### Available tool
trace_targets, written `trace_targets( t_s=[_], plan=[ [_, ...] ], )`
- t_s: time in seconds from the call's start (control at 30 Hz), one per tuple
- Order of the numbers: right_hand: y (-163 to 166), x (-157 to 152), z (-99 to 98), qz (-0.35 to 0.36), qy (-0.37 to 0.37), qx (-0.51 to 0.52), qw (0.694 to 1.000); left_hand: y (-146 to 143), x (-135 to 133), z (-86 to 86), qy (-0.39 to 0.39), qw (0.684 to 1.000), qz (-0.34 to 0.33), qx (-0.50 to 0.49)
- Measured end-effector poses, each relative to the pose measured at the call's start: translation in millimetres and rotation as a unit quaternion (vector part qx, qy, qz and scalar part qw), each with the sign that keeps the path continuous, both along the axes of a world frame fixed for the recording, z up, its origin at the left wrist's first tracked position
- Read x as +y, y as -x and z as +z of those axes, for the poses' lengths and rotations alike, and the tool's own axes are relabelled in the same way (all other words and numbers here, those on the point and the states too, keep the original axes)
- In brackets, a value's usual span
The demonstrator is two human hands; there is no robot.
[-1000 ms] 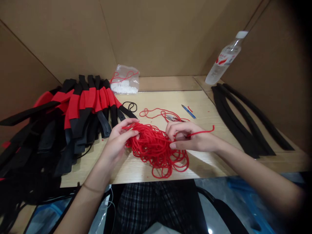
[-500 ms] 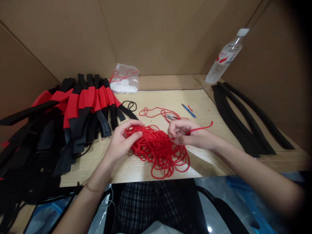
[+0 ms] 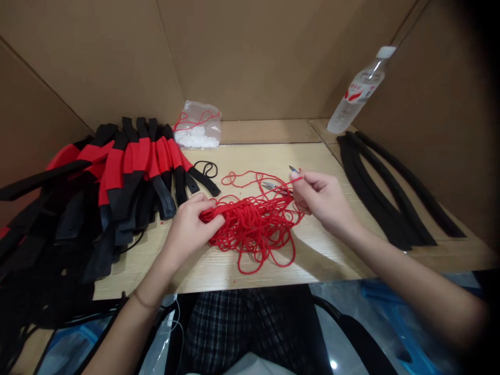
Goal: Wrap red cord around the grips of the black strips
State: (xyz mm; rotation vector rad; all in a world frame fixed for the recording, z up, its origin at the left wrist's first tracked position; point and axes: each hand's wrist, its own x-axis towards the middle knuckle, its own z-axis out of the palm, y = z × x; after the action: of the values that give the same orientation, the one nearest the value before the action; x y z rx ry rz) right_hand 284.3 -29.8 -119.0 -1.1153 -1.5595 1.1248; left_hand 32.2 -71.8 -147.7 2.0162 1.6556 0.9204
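A loose, tangled heap of red cord (image 3: 250,224) lies on the pale wooden table in front of me. My left hand (image 3: 191,224) grips the heap's left side, thumb on top and fingers around the strands. Off the heap's upper right, my right hand (image 3: 318,198) pinches a strand of the cord between thumb and forefinger, pulled up and to the right. Small metal snips (image 3: 269,186) lie behind the heap, partly covered by cord. The tip of a blue pen-like tool (image 3: 292,169) shows behind my right hand, which hides the rest.
Several black strips with red bands (image 3: 135,156) are piled at left. A clear bag of white pieces (image 3: 197,130) stands at the back, near a black cord loop (image 3: 207,168). Long black strips (image 3: 375,203) lie at right, below a leaning plastic bottle (image 3: 355,96). Cardboard walls surround the table.
My right hand has moved up and to the right, drawing a strand away from the heap. The cord's loops have shifted; my left hand keeps its grip.
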Motion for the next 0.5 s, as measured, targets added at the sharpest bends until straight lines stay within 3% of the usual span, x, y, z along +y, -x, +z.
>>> trace_targets(
  t_s=[0.2,0.5],
  plan=[
    [-23,13,7.1,-0.025,0.063,0.074,0.995,17,1,-1.8,-0.011,0.999,0.042,0.024],
    [-49,26,5.3,-0.067,0.073,0.178,0.979,33,9,-5.3,-0.048,0.991,0.120,0.044]
  ],
)
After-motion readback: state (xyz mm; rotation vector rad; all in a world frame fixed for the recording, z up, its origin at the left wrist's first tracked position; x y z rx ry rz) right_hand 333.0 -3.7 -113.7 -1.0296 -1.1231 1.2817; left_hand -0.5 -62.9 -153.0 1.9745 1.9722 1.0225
